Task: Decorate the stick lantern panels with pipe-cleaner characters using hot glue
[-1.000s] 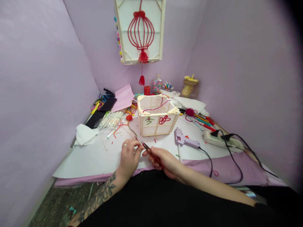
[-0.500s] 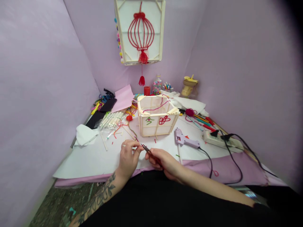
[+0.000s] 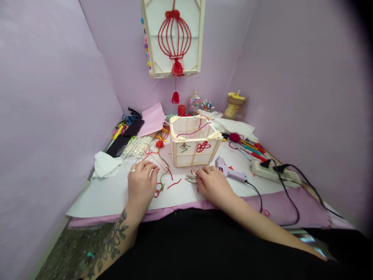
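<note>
Right hand (image 3: 215, 183) curls around small cutters (image 3: 191, 178) on the table (image 3: 113, 198), blades pointing left; left hand (image 3: 142, 182) has bent fingers, whether pinching anything unclear. Between the hands, one red yarn strip (image 3: 174, 184) slants away rightward, nearer the cutters.

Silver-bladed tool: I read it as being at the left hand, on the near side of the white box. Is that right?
Not quite: the head view shows the silver-bladed tool at the right hand, not the left hand. It is on the near side of the white box, as you say.
</note>
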A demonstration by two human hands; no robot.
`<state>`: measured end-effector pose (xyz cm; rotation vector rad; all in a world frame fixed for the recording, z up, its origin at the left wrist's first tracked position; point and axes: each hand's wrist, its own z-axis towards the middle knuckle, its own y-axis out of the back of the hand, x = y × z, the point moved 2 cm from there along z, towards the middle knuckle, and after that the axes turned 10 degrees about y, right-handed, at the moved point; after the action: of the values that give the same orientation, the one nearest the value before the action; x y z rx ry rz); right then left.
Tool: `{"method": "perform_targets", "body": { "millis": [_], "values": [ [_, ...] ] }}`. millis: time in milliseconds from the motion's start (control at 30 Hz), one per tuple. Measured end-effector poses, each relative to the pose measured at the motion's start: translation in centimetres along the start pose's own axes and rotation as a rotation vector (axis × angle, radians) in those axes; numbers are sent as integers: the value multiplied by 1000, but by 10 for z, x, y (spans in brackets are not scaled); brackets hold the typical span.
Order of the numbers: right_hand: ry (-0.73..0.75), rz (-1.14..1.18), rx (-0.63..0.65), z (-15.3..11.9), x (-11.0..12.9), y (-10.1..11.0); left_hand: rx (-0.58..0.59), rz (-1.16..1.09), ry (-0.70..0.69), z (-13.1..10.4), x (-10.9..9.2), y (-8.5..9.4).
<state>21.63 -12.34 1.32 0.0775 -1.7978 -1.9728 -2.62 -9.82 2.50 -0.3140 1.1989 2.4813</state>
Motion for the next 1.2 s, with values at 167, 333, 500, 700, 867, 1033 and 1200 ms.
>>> {"method": "perform_targets", "body": {
  "millis": [167, 333, 500, 700, 867, 1033, 1200],
  "values": [
    [253, 14, 44, 19, 33, -13, 123, -223, 50, 25, -20, 0],
    [298, 4, 79, 38, 56, -28, 73, -362, 153, 36, -27, -11],
    [120, 490, -238, 31, 21, -12, 8, -411, 171, 30, -25, -18],
    [-248, 667, -711, 19, -31, 13, 138, -379, -99, 21, -71, -18],
    [-280, 534, -747, 26, -34, 15, 233, -154, -313, 16, -112, -33],
    [-343, 466, -682, 31, -33, 11, 237, -32, -346, 17, -121, -49],
    [-347, 415, -647, 32, -32, 13, 225, 12, -349, 14, -118, -56]
  ]
}}
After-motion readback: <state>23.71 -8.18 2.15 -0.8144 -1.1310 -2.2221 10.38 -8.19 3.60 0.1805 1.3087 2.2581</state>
